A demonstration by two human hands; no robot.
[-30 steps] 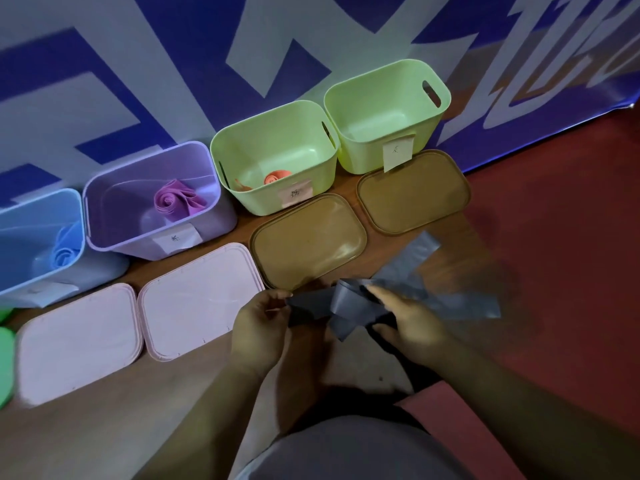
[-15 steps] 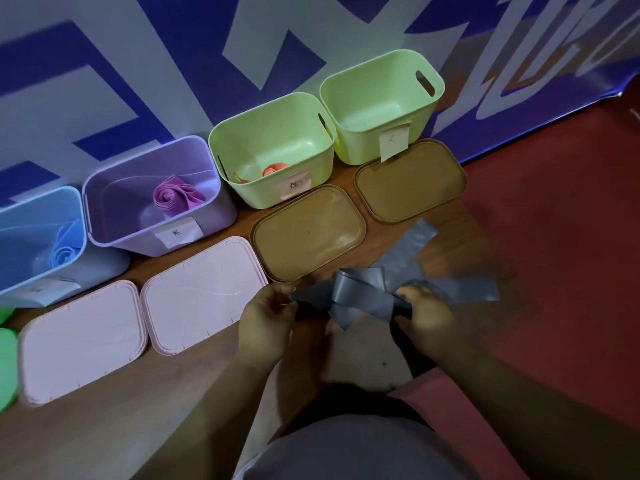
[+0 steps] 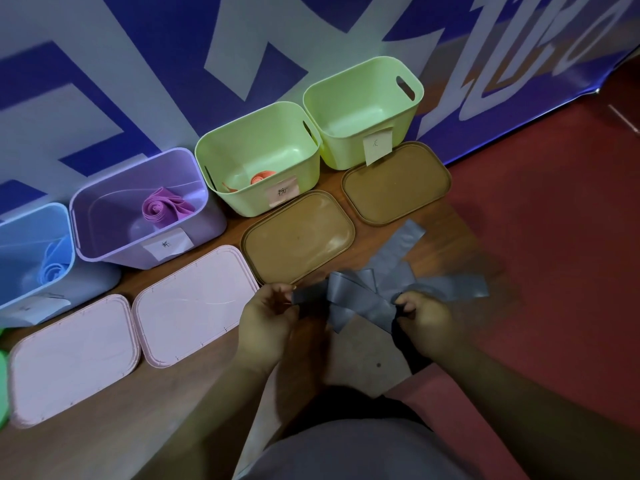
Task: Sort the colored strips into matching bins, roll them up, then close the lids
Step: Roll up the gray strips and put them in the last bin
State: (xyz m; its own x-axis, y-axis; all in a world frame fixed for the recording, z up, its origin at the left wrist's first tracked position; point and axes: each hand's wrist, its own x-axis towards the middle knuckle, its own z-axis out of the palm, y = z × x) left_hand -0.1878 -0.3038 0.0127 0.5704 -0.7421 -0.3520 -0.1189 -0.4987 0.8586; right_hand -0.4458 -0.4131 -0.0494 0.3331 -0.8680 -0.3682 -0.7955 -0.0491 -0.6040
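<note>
Item: grey strip (image 3: pixel 367 296), twisted, held in the air just before the brown lids (image 3: pixel 298 237). Left hand (image 3: pixel 266 317) grip pinches one end; right hand (image 3: pixel 422 313) grip pinches the bunched middle. I'd flatten it first, then roll tightly from the left end.

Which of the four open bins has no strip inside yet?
The far-right green bin, bare inside. The other green bin holds an orange roll, the purple bin a purple roll, the blue bin a blue roll.

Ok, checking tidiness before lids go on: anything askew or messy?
The grey strip, held by left hand and right hand, is a crossed tangle, not a roll. The paper label on the right green bin hangs crooked.
</note>
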